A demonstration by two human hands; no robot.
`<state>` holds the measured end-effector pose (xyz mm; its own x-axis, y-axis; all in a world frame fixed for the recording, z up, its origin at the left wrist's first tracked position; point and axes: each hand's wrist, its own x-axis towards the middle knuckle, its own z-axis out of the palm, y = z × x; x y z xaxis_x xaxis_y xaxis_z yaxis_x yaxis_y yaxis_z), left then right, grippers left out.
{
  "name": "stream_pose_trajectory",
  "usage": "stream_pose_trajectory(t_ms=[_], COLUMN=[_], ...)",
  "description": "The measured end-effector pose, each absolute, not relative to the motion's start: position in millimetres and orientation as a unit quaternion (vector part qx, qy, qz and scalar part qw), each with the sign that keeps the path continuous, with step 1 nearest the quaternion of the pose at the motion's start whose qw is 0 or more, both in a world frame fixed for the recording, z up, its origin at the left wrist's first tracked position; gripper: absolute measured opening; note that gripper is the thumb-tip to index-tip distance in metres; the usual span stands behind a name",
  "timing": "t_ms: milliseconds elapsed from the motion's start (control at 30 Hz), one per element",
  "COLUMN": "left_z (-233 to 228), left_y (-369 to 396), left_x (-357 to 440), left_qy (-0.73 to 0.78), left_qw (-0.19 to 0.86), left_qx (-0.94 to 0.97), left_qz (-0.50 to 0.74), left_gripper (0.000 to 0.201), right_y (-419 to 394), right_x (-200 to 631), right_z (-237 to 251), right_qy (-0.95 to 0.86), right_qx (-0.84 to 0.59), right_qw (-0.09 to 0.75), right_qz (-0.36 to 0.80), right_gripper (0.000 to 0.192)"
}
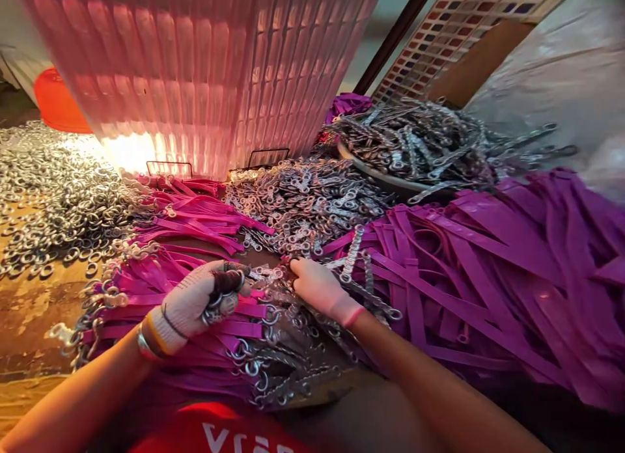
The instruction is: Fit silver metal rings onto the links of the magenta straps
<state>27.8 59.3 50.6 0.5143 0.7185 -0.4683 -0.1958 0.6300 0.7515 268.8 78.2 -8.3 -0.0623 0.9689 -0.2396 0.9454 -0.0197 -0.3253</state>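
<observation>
My left hand (190, 300), in a white glove with dark fingertips, is closed around several metal rings (213, 308). It hovers over a bundle of pink straps (249, 328) that have metal rings and links at their ends. My right hand (319, 289), in a pale glove with a pink cuff, has its fingers pinched together at the edge of the small metal links. What those fingertips hold, if anything, is hidden. Close to its wrist lie twisted metal chain pieces (352, 254).
Loose metal rings (63, 199) are heaped at the left, and small links (303, 199) at centre. A broad pile of purple straps (488, 271) fills the right. Behind it, a basin (371, 173) overflows with twisted chains. Corrugated translucent panels (195, 69) and an orange-red container (58, 101) stand behind.
</observation>
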Motion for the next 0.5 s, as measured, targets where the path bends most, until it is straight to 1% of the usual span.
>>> stream_pose_trajectory(t_ms=[100,167,267,300,333,400,500], left_z=[51.2,54.7,61.9,64.0,65.6,66.9,65.9], left_y=[52.7,47.9,41.1,39.1,37.3,34.2,30.3], left_x=[22.9,21.8,24.2,25.4,26.5,28.0,28.1], left_qy=[0.408,0.419,0.429,0.432,0.433,0.435,0.426], left_qw=[0.777,0.751,0.714,0.702,0.692,0.681,0.689], left_qx=[0.405,0.438,0.466,0.474,0.481,0.492,0.483], left_qz=[0.257,0.262,0.298,0.310,0.318,0.324,0.331], left_gripper=[0.023,0.025,0.020,0.021,0.024,0.030,0.033], right_y=[72.6,65.0,46.8,40.3,34.4,25.9,21.9], right_x=[278.9,277.9,258.8,249.2,239.3,220.8,203.1], right_z=[-3.9,8.2,37.4,48.1,58.0,73.9,84.5], right_qy=[-0.676,-0.662,-0.639,-0.638,-0.652,-0.695,-0.742], right_qx=[-0.694,-0.689,-0.622,-0.594,-0.570,-0.539,-0.510], right_qw=[0.112,0.187,0.335,0.363,0.365,0.340,0.303], right_qz=[0.220,0.230,0.305,0.328,0.342,0.333,0.313], right_gripper=[0.034,0.039,0.032,0.028,0.026,0.029,0.044])
